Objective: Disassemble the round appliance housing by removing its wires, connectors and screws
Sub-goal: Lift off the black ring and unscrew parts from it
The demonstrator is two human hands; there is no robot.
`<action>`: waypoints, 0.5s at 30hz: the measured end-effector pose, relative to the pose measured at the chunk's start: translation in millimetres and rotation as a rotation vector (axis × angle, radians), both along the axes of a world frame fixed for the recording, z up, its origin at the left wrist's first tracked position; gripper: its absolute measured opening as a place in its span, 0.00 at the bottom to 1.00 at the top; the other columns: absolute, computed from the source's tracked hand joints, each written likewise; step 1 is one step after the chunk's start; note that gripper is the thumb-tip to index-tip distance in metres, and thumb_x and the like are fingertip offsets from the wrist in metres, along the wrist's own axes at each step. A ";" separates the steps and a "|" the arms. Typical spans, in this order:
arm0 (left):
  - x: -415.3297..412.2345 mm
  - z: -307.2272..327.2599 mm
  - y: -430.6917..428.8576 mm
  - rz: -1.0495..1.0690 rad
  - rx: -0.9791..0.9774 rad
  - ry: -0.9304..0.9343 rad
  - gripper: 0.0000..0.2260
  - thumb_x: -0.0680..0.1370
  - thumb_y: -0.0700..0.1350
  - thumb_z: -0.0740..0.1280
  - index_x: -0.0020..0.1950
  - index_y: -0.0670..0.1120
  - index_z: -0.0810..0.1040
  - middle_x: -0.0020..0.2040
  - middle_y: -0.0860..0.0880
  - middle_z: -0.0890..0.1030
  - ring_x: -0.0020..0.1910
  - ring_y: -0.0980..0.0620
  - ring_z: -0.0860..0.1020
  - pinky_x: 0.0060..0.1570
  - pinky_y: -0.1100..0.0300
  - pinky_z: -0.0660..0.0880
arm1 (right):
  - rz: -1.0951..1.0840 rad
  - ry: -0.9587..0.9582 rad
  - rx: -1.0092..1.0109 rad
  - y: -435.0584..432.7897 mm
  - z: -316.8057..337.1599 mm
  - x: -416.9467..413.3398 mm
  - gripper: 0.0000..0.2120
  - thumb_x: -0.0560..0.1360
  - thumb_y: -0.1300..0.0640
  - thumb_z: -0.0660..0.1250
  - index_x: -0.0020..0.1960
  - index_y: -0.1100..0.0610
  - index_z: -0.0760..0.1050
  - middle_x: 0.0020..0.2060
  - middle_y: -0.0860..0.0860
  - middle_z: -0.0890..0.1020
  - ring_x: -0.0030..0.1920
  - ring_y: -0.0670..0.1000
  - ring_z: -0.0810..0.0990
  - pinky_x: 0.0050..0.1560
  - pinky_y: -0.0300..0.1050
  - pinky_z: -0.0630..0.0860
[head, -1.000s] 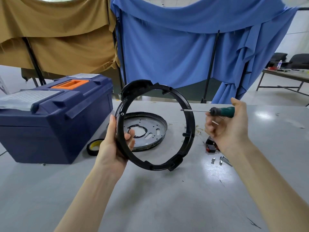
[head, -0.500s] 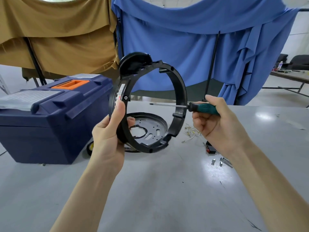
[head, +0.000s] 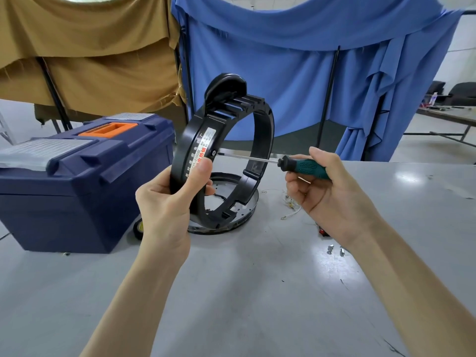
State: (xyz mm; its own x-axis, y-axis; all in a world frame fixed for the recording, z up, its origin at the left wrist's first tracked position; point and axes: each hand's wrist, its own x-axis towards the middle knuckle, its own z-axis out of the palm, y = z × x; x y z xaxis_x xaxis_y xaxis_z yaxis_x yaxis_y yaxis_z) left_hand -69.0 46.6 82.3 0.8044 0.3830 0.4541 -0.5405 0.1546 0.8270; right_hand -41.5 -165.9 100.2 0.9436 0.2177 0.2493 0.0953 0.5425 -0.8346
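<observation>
Left hand (head: 167, 202) clamps the black ring housing (head: 262, 140), thumb covering its label; right hand (head: 332, 191) grips the screwdriver (head: 301, 165), whose tip seemingly meets a screw (head: 213, 152).

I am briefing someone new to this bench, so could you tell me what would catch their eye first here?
The black ring housing, held upright at centre by the left hand, dominates. The right hand holds a green-handled screwdriver whose shaft reaches through the ring to its inner wall. Left of them stands a navy toolbox with an orange handle, and blue drapes hang behind.
</observation>
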 end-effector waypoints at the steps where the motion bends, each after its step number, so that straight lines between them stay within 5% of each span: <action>1: -0.3 0.0 0.1 0.002 -0.001 -0.001 0.10 0.65 0.57 0.76 0.38 0.52 0.86 0.30 0.51 0.81 0.30 0.55 0.79 0.32 0.64 0.76 | 0.005 0.001 0.001 0.5 -0.3 0.0 0.13 0.71 0.50 0.69 0.41 0.60 0.85 0.36 0.56 0.84 0.34 0.49 0.82 0.37 0.38 0.79; 15: 3.5 -3.7 -0.8 0.015 0.024 0.015 0.11 0.64 0.58 0.76 0.38 0.52 0.86 0.29 0.51 0.81 0.31 0.54 0.78 0.33 0.63 0.76 | -0.007 0.016 0.001 2.6 -3.6 2.0 0.13 0.74 0.51 0.67 0.41 0.59 0.85 0.37 0.56 0.84 0.34 0.50 0.82 0.37 0.39 0.79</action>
